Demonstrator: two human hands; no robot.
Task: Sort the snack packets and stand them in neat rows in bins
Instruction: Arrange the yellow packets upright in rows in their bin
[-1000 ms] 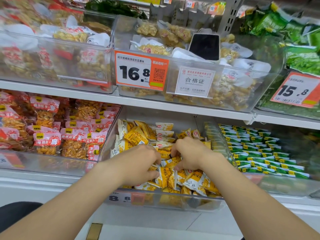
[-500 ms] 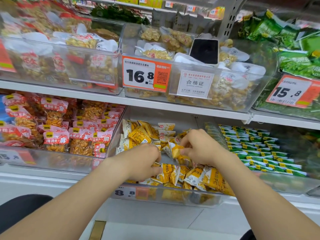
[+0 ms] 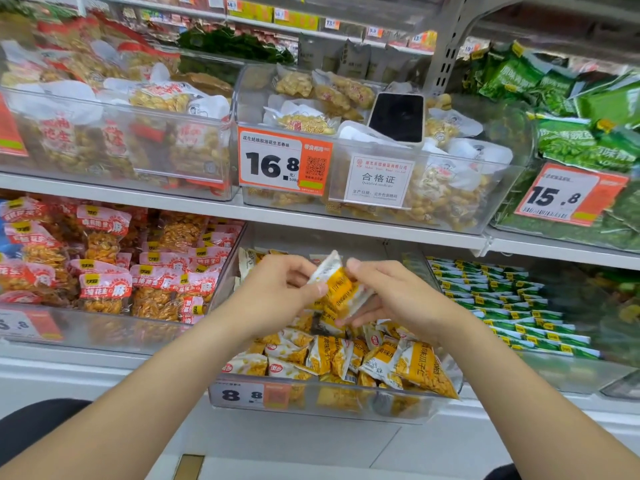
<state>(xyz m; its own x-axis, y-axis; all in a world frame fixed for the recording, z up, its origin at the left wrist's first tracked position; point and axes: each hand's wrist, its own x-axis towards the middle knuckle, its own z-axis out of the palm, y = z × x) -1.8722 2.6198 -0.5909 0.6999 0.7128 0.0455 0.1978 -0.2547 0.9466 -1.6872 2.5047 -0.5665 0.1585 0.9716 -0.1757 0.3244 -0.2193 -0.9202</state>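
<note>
Two hands are meeting over the middle bin point(image 3: 322, 408) in the head view. The left hand point(image 3: 282, 289) is pinching a small yellow stack point(image 3: 343, 294) near its top, and the right hand point(image 3: 394, 299) is gripping it with the thumb above and the fingers beneath. They are holding it just above the loose packets point(image 3: 332, 356) lying jumbled at the bin's front. If either pinch is loosening, the slick stack is likely fanning apart and dropping back into the jumble, or tipping out over the bin's low front.

Phone point(image 3: 396, 116) in upper bin point(image 3: 485, 202), packets point(image 3: 346, 358) in bin below point(image 3: 311, 407)
</note>
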